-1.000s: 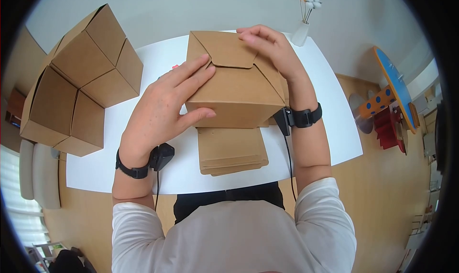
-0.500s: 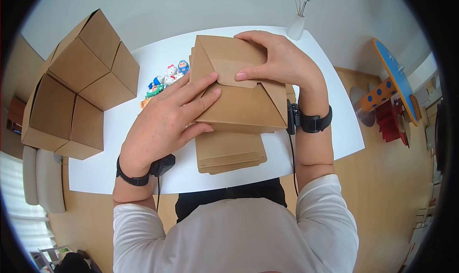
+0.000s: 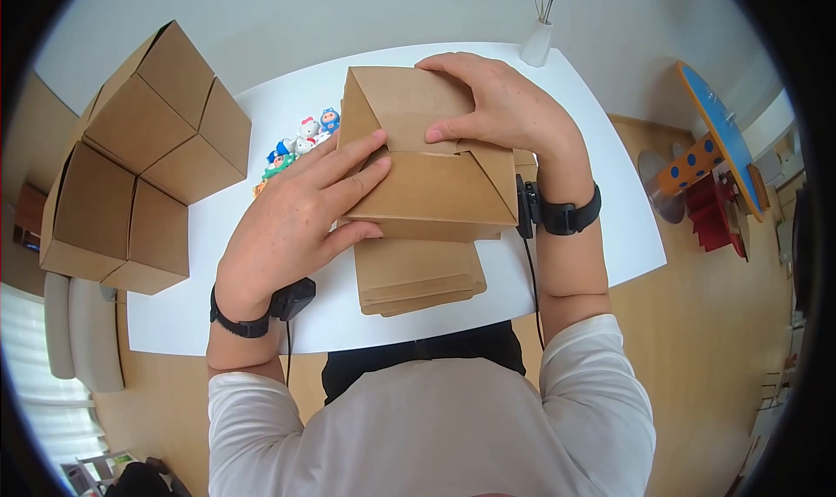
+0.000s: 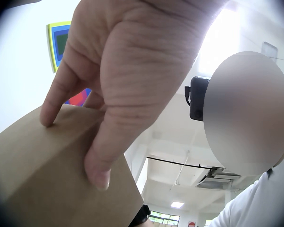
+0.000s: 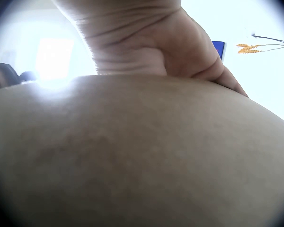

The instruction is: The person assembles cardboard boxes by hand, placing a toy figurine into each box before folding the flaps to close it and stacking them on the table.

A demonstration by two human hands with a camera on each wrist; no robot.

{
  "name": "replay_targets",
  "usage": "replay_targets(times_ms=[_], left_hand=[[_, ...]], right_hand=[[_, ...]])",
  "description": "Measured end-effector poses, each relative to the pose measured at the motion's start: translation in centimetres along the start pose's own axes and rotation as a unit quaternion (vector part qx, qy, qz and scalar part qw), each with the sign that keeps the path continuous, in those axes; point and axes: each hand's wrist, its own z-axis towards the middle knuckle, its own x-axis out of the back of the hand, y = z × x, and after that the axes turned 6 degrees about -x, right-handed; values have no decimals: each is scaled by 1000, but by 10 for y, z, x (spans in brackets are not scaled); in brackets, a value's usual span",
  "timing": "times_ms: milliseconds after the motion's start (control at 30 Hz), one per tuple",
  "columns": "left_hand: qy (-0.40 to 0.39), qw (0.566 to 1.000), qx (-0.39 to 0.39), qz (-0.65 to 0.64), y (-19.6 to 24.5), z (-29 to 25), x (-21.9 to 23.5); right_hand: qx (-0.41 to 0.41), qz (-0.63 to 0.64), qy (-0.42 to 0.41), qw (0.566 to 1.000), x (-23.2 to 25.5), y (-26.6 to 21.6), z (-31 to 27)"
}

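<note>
With the left hand [image 3: 292, 214] spread on the box [image 3: 435, 191] and the right hand [image 3: 518, 112] gripping its far side, pressing the flap [image 3: 407, 110] evenly seemed wise.

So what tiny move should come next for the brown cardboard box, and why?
Perhaps the right hand should press the brown cardboard top flap down: its thumb rests there, and a small dark gap shows by the flap's front edge.

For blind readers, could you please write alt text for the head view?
A person's left hand rests on a brown cardboard box while the right hand grips its far edge. Flat brown cardboard pieces lie on a white table; other brown cardboard boxes and colourful figurines stand at left.
</note>
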Motion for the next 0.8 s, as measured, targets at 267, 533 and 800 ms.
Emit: replay_targets(times_ms=[267,533,800], left_hand=[[14,999,32,-29,0,1,2],[-15,997,67,-26,-5,1,-2],[3,994,109,-17,-12,1,-8]], right_hand=[[-28,31,-27,999,3,-1,3],[-36,-15,-36,999,-4,-9,3],[-12,0,-56,998,0,3,4]])
